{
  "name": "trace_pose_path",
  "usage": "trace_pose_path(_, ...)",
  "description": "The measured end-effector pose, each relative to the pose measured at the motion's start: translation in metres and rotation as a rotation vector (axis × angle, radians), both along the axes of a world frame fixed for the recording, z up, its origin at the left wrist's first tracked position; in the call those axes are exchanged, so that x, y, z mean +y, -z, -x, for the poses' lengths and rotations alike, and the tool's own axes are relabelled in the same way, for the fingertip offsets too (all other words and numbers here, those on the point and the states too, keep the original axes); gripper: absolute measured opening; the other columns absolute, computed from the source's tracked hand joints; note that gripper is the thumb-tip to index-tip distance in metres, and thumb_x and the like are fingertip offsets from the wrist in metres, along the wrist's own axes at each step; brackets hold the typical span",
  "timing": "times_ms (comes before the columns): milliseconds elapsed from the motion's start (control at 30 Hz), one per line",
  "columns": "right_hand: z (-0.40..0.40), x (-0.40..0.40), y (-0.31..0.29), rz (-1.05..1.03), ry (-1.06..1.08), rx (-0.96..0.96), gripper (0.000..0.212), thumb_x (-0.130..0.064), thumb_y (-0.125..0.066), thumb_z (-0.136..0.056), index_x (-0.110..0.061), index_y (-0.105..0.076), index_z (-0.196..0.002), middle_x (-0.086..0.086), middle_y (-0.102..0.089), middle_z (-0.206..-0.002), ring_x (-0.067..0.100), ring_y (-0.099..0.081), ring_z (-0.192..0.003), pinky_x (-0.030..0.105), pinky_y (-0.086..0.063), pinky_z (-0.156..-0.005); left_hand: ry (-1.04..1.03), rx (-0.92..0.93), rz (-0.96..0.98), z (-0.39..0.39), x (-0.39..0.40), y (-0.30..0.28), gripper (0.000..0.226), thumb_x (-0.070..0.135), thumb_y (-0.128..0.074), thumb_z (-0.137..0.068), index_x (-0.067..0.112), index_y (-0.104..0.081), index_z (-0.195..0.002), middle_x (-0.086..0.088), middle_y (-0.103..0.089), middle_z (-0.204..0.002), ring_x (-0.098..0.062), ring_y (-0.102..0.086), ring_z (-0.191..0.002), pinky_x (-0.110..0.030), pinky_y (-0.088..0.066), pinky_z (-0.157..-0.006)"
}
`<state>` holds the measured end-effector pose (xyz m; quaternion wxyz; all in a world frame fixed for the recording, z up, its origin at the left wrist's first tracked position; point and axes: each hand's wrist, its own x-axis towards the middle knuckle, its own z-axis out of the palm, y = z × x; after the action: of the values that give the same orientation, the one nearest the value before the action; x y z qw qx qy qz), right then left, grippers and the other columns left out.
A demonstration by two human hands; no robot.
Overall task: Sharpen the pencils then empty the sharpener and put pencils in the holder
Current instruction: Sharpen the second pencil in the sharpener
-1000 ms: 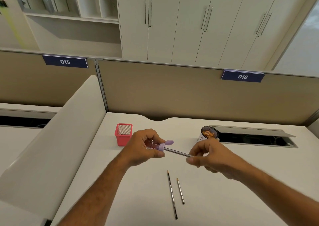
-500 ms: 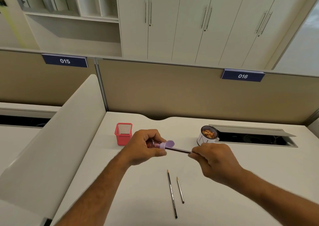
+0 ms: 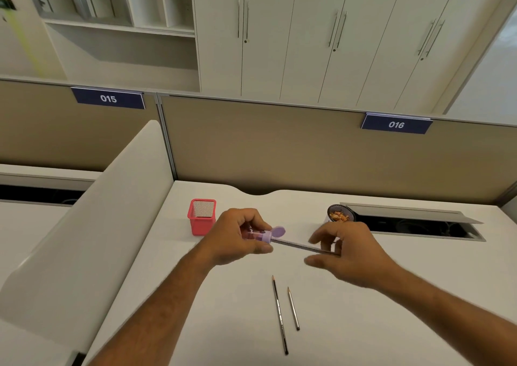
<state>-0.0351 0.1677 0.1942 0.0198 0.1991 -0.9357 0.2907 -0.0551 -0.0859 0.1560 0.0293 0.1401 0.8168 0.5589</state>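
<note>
Fingers: my left hand [image 3: 237, 238] is curled tight around one purple sharpener [image 3: 263, 235]; my right hand [image 3: 345, 251] has its fingers [image 3: 319, 238] loosely spread around the far end of one pencil [image 3: 302, 246]. Motion blur there leaves me unsure whether they actually grip it.
Pencil in hand: its tip sits in the sharpener's mouth, above the desk [image 3: 391, 295].
Pencils: three in all, counting that one; a longer pencil [image 3: 279, 315] and a shorter pencil [image 3: 293, 309] lie side by side on the desk, near me, points away.
Holder: one red mesh holder [image 3: 202, 217], just left of my left hand.
Cup: one cup of shavings [image 3: 340, 215], behind my right hand.
</note>
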Motion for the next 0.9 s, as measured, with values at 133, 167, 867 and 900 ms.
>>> trace_pose_path(133,0.0,0.01,0.013,-0.302,-0.275,0.698,0.014,-0.026,-0.073,-0.082,-0.013,-0.071,-0.078,-0.001,-0.061,-0.062,0.017,-0.052,-0.049,0.029,-0.042,-0.04,0.032,-0.063,-0.025,-0.001,0.0,0.001,0.021,0.014,-0.084,-0.071,0.012,-0.071,-0.087,0.001,-0.07,-0.082,-0.012,-0.063,-0.072,-0.032,-0.057,-0.068)
trace_pose_path(167,0.001,0.012,0.016,-0.342,-0.309,0.771,0.015,-0.024,-0.072,-0.084,-0.01,-0.071,-0.078,0.002,-0.059,-0.061,0.021,-0.051,-0.048,0.032,-0.041,-0.039,0.037,-0.073,-0.028,-0.002,0.0,0.001,0.02,0.014,-0.083,-0.072,0.011,-0.071,-0.087,0.002,-0.07,-0.081,-0.01,-0.062,-0.071,-0.029,-0.057,-0.067)
trace_pose_path(867,0.011,0.007,-0.013,0.285,0.002,-0.796,0.033,-0.029,-0.063,-0.092,-0.003,-0.071,-0.073,0.008,-0.054,-0.05,0.012,-0.033,-0.037,0.018,-0.023,-0.039,-0.014,0.211,-0.033,-0.006,0.012,0.012,0.034,0.011,-0.086,-0.067,0.035,-0.065,-0.08,0.01,-0.064,-0.083,-0.015,-0.061,-0.078,-0.022,-0.054,-0.068)
trace_pose_path(900,0.011,0.007,-0.012,0.299,-0.003,-0.831,0.034,-0.03,-0.061,-0.092,-0.003,-0.071,-0.074,0.008,-0.053,-0.05,0.012,-0.033,-0.036,0.017,-0.022,-0.038,-0.019,0.214,-0.038,-0.006,0.012,0.012,0.033,0.011,-0.086,-0.067,0.034,-0.066,-0.081,0.01,-0.064,-0.083,-0.016,-0.06,-0.079,-0.022,-0.054,-0.067)
